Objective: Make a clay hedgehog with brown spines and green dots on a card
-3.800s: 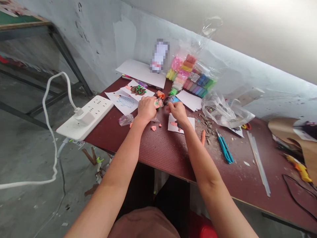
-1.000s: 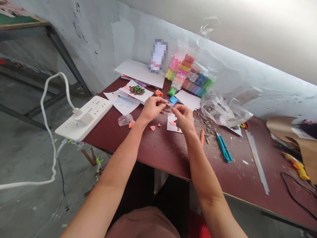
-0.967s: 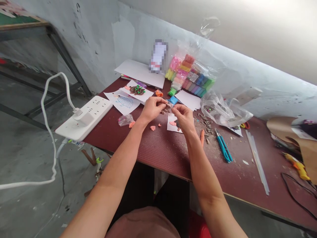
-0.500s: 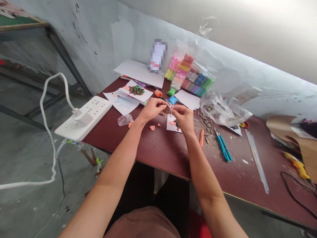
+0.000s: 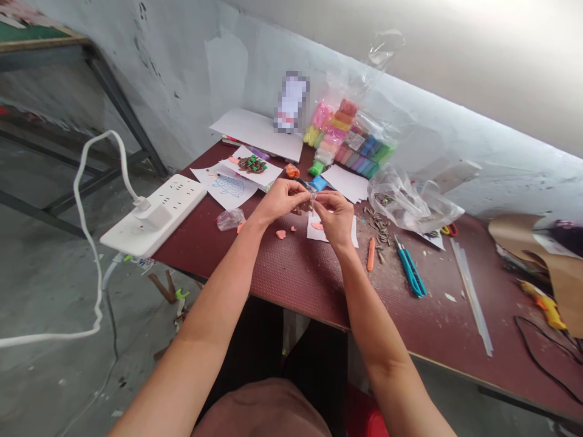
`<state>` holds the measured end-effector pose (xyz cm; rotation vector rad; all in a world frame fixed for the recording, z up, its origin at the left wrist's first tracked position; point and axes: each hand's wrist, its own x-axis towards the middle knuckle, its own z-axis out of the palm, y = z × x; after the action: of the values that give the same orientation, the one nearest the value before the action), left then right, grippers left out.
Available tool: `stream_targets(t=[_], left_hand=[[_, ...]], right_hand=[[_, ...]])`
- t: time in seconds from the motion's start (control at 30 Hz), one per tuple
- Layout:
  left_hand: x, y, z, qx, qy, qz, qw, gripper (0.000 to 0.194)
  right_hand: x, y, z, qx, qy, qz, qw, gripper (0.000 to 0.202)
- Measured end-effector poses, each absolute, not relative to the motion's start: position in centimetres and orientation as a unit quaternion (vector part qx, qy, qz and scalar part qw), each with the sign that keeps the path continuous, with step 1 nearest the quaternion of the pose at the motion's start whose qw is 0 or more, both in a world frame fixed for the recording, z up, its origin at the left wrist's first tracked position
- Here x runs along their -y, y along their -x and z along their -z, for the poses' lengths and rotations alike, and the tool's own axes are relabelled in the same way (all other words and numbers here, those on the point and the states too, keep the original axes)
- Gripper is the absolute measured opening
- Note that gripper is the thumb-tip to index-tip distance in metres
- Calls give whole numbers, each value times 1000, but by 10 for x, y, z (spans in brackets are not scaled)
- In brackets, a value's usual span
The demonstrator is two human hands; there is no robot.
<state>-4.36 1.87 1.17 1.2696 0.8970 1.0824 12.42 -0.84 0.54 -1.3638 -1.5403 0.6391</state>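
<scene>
Above the table, a small clear plastic bag (image 5: 301,208) with something brown in it is stretched between my two hands. My left hand (image 5: 283,201) pinches one side of the bag between thumb and fingers. Its other side is pinched by my right hand (image 5: 336,217), and the fingers partly hide the bag. Below my right hand lies a small white paper (image 5: 350,233) with a pink clay shape (image 5: 317,226) on it. Pink clay scraps (image 5: 281,234) are on the tabletop, left of the paper. Behind my hands sit orange clay (image 5: 292,171) and a blue packet (image 5: 317,183).
To the right are sunflower seeds (image 5: 379,229), an orange stick (image 5: 371,255), teal scissors (image 5: 410,267), glue sticks (image 5: 471,297) and a yellow glue gun (image 5: 544,304). A power strip (image 5: 180,197) juts at the left edge. Clay packs (image 5: 350,136) and a phone (image 5: 291,102) stand behind.
My right hand has shifted slightly left and turned a little, uncovering more of the white paper's right side. Both hands keep hold of the bag.
</scene>
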Motion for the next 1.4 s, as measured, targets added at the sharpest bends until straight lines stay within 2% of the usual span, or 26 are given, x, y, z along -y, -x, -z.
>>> stream_targets(t=[0.27, 0.5, 0.6, 0.73, 0.8, 1.0, 1.13, 1.23, 1.3, 1.4], left_hand=[[-19, 44, -11, -378, -550, -458, 587, 17], [-19, 39, -12, -421, -584, -472, 508, 8], [-19, 38, -12, -470, -635, -431, 436, 11], [-18, 38, -13, -573, -709, -334, 239, 17], [-17, 39, -10, -596, -730, -292, 161, 22], [-20, 44, 5, -619, -748, -232, 56, 33], [-23, 44, 6, -608, -741, -279, 56, 34], [-23, 39, 1, -574, -726, -363, 107, 28], [-23, 35, -2, -535, -706, -417, 203, 22], [-21, 28, -5, -451, -672, -430, 400, 20]], right_hand=[[9, -119, -10, 674, 555, -223, 434, 7], [8, -117, -1, 685, 510, -206, 478, 8], [4, -119, 2, 671, 487, -234, 508, 9], [-3, -126, 3, 612, 477, -286, 562, 22], [-4, -129, 4, 598, 494, -292, 560, 28], [-3, -131, 5, 599, 520, -295, 533, 33], [-8, -150, -3, 590, 535, -244, 553, 32], [-8, -164, -7, 587, 561, -200, 549, 33], [-4, -164, -8, 599, 568, -202, 527, 33], [6, -154, -10, 642, 563, -224, 470, 32]])
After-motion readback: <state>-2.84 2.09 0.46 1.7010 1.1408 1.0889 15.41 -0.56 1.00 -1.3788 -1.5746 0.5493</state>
